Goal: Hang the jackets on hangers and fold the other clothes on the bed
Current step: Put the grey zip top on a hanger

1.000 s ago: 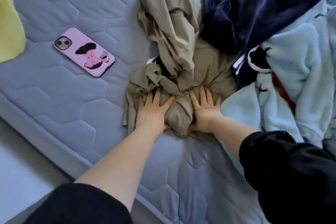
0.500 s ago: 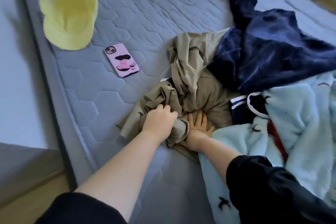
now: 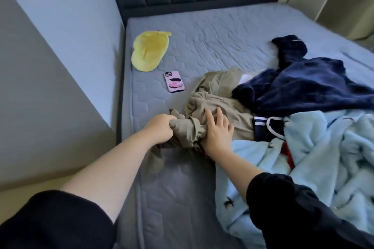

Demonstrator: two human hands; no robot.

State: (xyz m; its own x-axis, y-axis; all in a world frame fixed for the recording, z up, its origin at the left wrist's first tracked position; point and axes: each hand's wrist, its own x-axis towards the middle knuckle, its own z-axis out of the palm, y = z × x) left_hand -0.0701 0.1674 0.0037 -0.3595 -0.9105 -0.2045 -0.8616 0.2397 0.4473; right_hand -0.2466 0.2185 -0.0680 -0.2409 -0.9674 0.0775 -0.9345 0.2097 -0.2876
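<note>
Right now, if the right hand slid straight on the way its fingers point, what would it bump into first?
The right hand would probably meet more of the khaki garment under its fingers: the bunched folds just ahead. The navy fleece lies off to the side.

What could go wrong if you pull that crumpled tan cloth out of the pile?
The crumpled khaki garment lies partly under the fluffy navy garment, so a tug by the left hand may drag that along. The pink-cased phone lies close beside it and could get swept off the grey quilted mattress.
</note>
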